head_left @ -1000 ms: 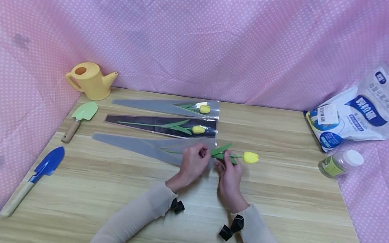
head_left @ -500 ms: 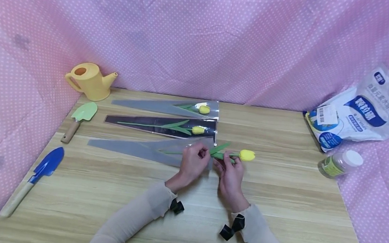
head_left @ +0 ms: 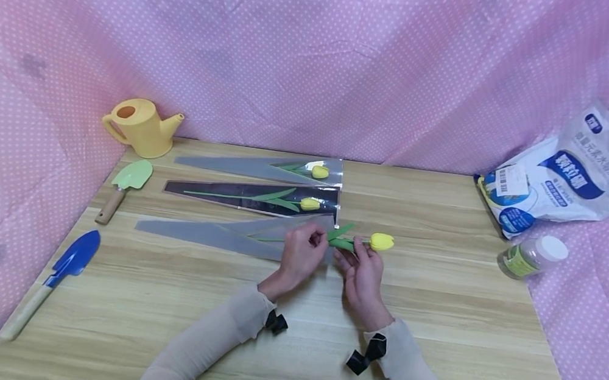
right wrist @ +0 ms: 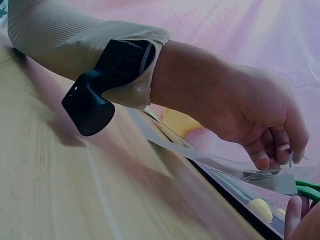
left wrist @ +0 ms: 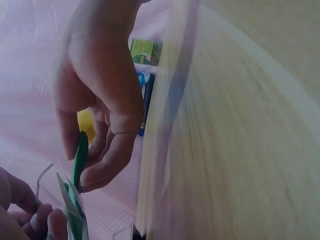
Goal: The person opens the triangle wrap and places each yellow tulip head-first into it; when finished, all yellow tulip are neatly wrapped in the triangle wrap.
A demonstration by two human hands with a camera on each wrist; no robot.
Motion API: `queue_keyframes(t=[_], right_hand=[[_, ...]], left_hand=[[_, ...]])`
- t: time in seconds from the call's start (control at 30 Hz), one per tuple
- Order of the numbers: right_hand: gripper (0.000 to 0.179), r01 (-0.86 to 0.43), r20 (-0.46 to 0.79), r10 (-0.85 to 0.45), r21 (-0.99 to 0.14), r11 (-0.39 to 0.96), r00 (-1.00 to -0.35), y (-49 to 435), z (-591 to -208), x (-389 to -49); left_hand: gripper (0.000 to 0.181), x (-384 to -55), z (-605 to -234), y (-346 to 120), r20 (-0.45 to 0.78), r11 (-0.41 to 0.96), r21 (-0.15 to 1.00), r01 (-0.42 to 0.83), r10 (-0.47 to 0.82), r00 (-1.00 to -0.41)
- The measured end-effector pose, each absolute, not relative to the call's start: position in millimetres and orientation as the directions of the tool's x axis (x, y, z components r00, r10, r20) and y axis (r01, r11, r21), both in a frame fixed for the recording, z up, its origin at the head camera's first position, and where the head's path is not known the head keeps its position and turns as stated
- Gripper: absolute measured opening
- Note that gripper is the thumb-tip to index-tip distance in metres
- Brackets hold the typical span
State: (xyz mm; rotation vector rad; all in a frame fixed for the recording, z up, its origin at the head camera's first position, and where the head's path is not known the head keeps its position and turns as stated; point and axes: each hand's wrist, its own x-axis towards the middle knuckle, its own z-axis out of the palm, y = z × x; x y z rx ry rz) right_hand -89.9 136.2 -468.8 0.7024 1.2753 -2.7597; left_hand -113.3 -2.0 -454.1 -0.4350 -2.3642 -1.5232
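Note:
In the head view, a yellow tulip (head_left: 382, 242) with green leaves lies with its stem inside a grey translucent flower sleeve (head_left: 195, 236); bloom and part of the leaves stick out of its right end. My left hand (head_left: 301, 252) pinches the sleeve's open edge, which the right wrist view shows lifted between thumb and fingers. Just right of it, my right hand (head_left: 363, 276) holds the tulip below the bloom, thumb and fingers around the leaves (left wrist: 80, 157) in the left wrist view. Fingers hide part of the stem.
Behind lie a dark sleeve (head_left: 216, 191) and a grey sleeve (head_left: 219, 162), each with a yellow tulip inside. At left are a yellow watering can (head_left: 147, 132), green trowel (head_left: 132, 174) and blue trowel (head_left: 78, 254). A white bag (head_left: 570, 173) and lidded jar (head_left: 533, 257) stand right.
The tulip has moved left, so its leaves and bloom sit closer to the sleeve's mouth. The sleeve has slid slightly left. My left hand has stayed nearly still.

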Motion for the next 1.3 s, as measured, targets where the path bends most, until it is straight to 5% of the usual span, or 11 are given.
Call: queue_keyframes(t=[0.93, 1.3], right_hand=[[0.014, 0.253, -0.442, 0.185, -0.756, -0.604, -0.878, 122.4, -473.7, -87.5], [0.015, 0.269, -0.469, 0.112, -0.667, -0.695, -0.876, 131.9, -474.1, -89.6]], left_hand=[[0.009, -109.3, -454.1, 2.2, 0.459, 0.399, 0.797, 0.454, 0.091, -0.884], [0.008, -110.6, -454.4, 1.1, 0.466, 0.368, 0.808, 0.460, 0.081, -0.881]])
